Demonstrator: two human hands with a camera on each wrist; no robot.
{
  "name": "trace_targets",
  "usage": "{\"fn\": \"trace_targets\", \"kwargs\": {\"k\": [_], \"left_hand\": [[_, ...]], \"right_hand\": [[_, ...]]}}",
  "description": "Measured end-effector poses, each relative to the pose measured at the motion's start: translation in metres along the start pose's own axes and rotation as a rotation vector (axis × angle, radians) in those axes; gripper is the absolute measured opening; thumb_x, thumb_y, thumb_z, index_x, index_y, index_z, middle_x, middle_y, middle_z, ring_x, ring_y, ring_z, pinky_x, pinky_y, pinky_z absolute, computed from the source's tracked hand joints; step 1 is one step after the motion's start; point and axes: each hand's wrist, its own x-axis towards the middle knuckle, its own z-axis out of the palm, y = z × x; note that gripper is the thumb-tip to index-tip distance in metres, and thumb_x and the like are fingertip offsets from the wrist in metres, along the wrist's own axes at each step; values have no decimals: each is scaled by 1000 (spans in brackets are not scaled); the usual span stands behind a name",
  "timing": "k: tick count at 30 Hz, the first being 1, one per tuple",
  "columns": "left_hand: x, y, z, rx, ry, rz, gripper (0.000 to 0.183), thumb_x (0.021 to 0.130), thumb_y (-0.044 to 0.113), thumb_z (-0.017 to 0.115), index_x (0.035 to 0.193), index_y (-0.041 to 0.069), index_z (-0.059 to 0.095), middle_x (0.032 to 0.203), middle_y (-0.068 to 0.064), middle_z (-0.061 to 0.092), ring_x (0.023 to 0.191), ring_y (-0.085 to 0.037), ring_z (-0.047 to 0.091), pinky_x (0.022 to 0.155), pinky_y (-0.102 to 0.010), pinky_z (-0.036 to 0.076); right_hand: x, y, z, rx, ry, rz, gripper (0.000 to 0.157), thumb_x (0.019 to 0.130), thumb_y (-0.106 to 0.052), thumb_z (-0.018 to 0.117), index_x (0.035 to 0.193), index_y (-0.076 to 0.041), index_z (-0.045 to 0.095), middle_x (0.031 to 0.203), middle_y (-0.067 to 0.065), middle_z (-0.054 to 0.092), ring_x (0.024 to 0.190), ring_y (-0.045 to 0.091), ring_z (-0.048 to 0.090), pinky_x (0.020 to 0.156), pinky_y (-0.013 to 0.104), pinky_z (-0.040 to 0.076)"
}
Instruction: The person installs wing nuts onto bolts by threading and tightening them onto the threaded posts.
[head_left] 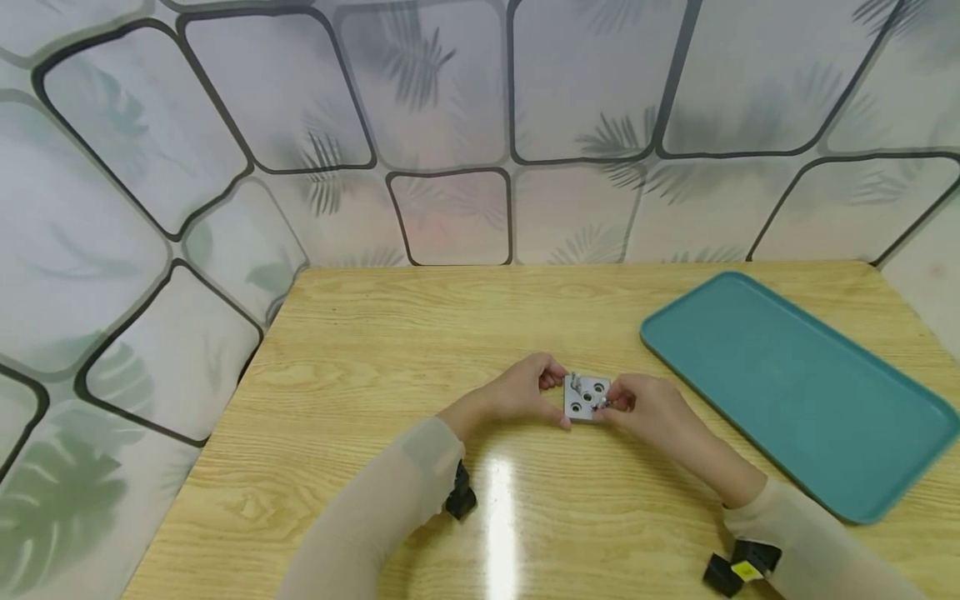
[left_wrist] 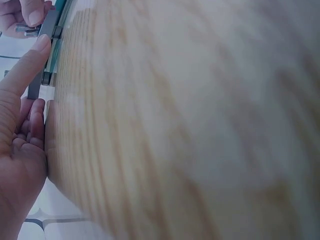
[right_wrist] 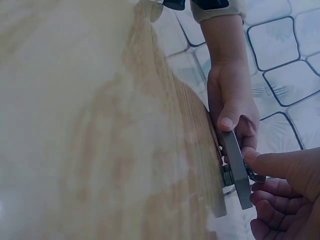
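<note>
A small square metal plate point(head_left: 587, 412) with several round holes lies at the middle of the table. My left hand point(head_left: 528, 392) holds its left side, the thumb at the near corner and the fingers at the far one. A small silver bolt point(head_left: 576, 382) stands in the plate's far left hole. My right hand point(head_left: 647, 407) pinches another small bolt point(head_left: 603, 403) at the near right corner; the fingertips partly hide it. In the right wrist view, the plate point(right_wrist: 237, 167) appears edge-on, with a dark round foot point(right_wrist: 227, 176) beneath it.
A teal tray point(head_left: 795, 392) lies at the right side of the wooden table point(head_left: 360, 350). Patterned wall covering point(head_left: 450, 100) rises behind the table's far edge. Black wrist devices point(head_left: 459, 492) sit at both sleeves.
</note>
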Motion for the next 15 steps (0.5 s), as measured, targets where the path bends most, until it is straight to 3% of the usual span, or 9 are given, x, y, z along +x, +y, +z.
{"fn": "trace_targets", "kwargs": {"k": [9, 15], "left_hand": [[0, -1, 0, -4, 8, 3, 67, 65, 24, 88, 118, 8, 52, 107, 2, 52, 96, -11, 47, 86, -21, 42], [1, -2, 0, -7, 9, 4, 67, 64, 24, 88, 118, 9, 52, 107, 3, 52, 97, -10, 48, 86, -21, 42]], "right_hand": [[-10, -4, -3, 29, -32, -82, 11, 79, -14, 76, 77, -13, 66, 67, -8, 56, 60, 3, 46, 53, 22, 40], [-8, -2, -6, 10, 7, -51, 13, 78, -18, 78, 79, -10, 67, 66, -6, 55, 60, 6, 45, 52, 23, 39]]}}
